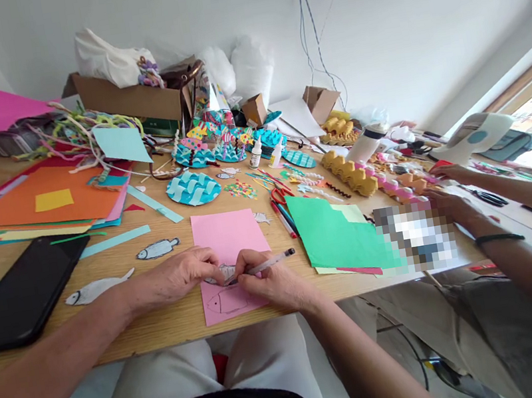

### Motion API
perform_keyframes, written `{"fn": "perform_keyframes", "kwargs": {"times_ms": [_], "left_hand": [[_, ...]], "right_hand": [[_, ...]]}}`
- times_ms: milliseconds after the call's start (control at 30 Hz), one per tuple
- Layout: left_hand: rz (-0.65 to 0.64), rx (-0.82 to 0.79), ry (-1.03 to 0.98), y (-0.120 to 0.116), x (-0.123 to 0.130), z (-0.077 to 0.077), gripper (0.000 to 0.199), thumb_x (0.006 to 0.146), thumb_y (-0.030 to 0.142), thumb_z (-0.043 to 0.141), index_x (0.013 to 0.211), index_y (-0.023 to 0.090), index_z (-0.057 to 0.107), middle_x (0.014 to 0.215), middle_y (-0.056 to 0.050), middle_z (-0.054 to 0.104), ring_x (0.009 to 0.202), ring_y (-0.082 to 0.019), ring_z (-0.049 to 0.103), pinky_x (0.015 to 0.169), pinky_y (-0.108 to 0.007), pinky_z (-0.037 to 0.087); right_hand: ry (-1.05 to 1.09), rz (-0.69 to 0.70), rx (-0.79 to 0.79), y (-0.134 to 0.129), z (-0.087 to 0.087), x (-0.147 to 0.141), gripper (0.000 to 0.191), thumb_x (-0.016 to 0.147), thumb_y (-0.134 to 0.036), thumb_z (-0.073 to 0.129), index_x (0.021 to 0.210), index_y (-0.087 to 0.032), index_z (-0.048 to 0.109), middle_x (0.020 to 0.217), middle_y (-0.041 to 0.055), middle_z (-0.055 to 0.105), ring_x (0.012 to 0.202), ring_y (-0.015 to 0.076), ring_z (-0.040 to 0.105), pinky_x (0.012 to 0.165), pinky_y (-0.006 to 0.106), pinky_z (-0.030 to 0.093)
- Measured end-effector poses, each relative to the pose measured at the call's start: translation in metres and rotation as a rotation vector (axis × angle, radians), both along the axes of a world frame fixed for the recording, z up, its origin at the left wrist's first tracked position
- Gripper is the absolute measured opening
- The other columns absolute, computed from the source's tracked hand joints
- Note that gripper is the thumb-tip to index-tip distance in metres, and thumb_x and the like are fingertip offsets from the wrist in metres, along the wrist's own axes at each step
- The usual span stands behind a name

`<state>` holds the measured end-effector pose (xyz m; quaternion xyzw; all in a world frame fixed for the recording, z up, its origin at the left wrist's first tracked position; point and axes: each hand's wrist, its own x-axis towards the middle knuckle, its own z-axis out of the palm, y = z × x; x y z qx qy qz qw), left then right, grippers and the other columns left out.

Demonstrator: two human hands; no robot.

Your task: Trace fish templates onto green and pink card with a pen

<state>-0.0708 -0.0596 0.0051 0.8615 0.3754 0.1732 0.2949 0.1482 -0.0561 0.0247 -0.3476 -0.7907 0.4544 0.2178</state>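
A sheet of pink paper (pixel 228 235) lies in front of me near the table's edge. On it a fish outline (pixel 226 301) is drawn in dark line, and a small paper fish cutout (pixel 226 272) rests just above that. My left hand (pixel 192 274) has its fingers bent together, pressing the cutout against the sheet. In my right hand (pixel 272 282) is a pen (pixel 276 260), gripped low with its tip by the cutout; the fingers hide the tip. Left of the sheet lie a blue-grey paper fish (pixel 157 249) and a longer white one (pixel 99 290).
A black phone (pixel 23 291) lies at the left, before stacked coloured paper (pixel 56 182). Green paper (pixel 337 235) and markers (pixel 285 217) are on the right. Glue bottles (pixel 256 153) and a blue patterned paper disc (pixel 192 188) stand behind. Another person's hands (pixel 454 206) work at far right.
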Motion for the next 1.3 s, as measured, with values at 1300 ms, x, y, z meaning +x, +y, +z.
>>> {"fn": "perform_keyframes", "kwargs": {"times_ms": [1300], "left_hand": [[-0.101, 0.168, -0.010, 0.003, -0.006, -0.009, 0.032, 0.092, 0.014, 0.040, 0.092, 0.027, 0.070, 0.085, 0.002, 0.057, 0.078, -0.013, 0.051, 0.073, -0.022, 0.035]], "right_hand": [[-0.014, 0.000, 0.025, -0.002, 0.000, -0.002, 0.013, 0.074, -0.006, 0.052, 0.072, -0.019, 0.052, 0.064, -0.0055, 0.052, 0.059, 0.0091, 0.043, 0.054, 0.019, 0.032]]}}
